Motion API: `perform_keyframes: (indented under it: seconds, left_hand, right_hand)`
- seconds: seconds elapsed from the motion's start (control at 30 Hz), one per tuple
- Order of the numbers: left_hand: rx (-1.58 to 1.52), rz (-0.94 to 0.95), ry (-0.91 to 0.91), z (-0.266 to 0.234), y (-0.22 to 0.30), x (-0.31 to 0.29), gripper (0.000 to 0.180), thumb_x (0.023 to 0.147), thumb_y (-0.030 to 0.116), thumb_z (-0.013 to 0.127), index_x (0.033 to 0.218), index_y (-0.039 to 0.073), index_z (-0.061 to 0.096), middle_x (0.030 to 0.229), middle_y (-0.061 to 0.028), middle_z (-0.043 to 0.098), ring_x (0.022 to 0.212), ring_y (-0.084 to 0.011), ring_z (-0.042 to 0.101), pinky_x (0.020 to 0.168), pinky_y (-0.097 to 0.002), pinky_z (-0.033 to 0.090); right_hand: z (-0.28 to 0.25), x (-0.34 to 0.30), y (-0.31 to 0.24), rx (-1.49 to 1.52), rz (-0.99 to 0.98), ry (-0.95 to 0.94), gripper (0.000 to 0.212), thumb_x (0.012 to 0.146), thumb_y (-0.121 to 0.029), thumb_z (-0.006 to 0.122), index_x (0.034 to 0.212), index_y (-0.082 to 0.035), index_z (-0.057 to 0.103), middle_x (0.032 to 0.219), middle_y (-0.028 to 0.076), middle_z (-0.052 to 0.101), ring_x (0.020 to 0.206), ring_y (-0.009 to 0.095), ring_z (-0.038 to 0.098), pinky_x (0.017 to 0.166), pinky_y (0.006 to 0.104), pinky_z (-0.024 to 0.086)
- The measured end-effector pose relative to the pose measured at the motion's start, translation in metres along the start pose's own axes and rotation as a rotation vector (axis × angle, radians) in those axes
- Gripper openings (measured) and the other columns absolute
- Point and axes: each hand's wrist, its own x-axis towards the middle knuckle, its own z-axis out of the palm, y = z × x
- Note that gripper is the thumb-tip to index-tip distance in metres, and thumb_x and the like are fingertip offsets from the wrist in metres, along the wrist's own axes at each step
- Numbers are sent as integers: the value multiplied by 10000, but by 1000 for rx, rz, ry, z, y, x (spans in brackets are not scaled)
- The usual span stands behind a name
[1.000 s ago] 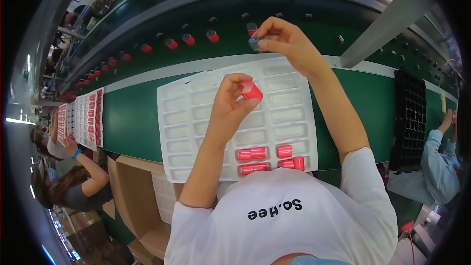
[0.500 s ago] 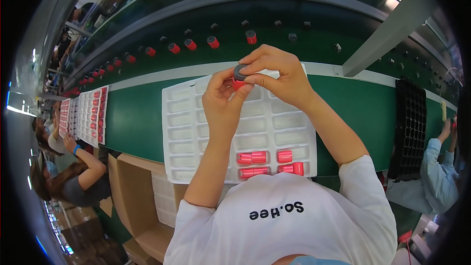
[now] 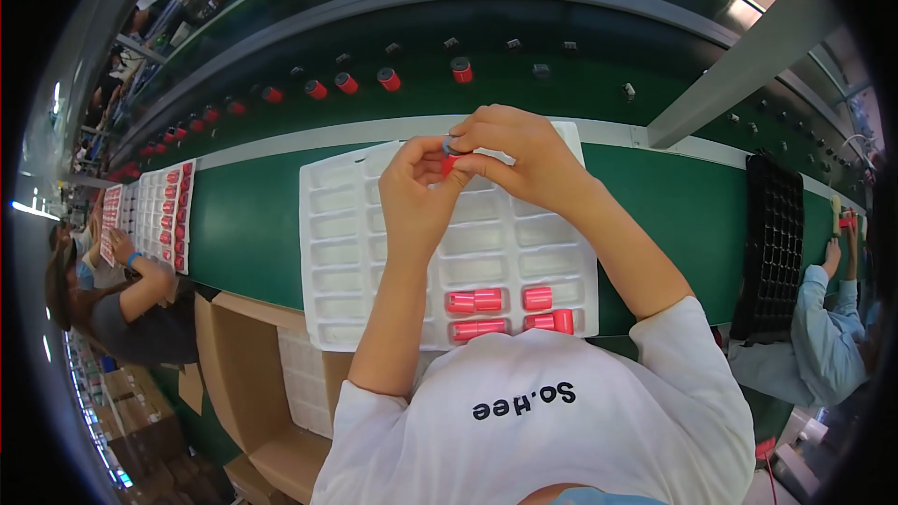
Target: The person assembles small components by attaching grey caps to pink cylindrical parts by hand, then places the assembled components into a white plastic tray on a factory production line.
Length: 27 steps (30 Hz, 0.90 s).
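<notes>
Grey-topped red cylinder (image 3: 450, 165) — between left hand (image 3: 412, 189), right hand (image 3: 529, 161).

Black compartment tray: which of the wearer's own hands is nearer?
Right. The right hand is to the left of the black compartment tray; the left hand is farther left.

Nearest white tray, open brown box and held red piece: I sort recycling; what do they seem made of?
White tray: probably thin plastic, seemingly satin; moulded hollows.
Brown box: likely matt cardboard, with plain panels.
Red piece: perhaps plastic, smooth-looking, bright, but mostly covered.
</notes>
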Motion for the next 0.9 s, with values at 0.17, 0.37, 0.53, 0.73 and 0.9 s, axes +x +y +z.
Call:
perform_keyframes:
  seconds: [0.17,0.37,0.53,0.73,0.9]
  left_hand:
    - [172,36,-44,16,-5,6,378,735,102,791,1055,23,605,936,-77,627,864,-185,618,730,-291,521]
    - [311,305,-592,47,-29,-44,380,727,121,764,1061,83,585,962,-96,582,863,-271,598,779,-354,495]
    - [419,337,-1093,56,-9,-70,294,743,175,734,976,90,577,983,-103,542,991,-307,532,829,-406,463]
    - [428,402,-1252,37,-20,-77,276,722,92,740,932,77,562,1061,-134,518,1020,-328,516,849,-410,458]
    - [316,217,-1273,27,-20,-69,229,745,20,702,925,51,564,1045,-134,536,967,-330,553,832,-383,479]
  right_hand:
    - [5,-3,47,-48,124,110,189,765,-65,733,933,-43,650,905,95,632,810,272,618,718,333,503]
    - [-64,-16,153,-673,357,308,157,794,-52,688,920,-48,594,892,103,615,835,298,618,735,363,495]
    - [-64,-3,147,-789,283,201,202,782,-107,700,947,-55,596,1016,120,584,996,332,563,815,402,481]
    - [0,12,164,-877,433,-193,289,783,-43,624,1066,-88,586,1082,165,540,990,329,574,806,403,512]
    - [-6,6,150,-511,404,-13,271,777,-14,637,1032,-89,587,987,130,542,856,290,591,760,362,494]
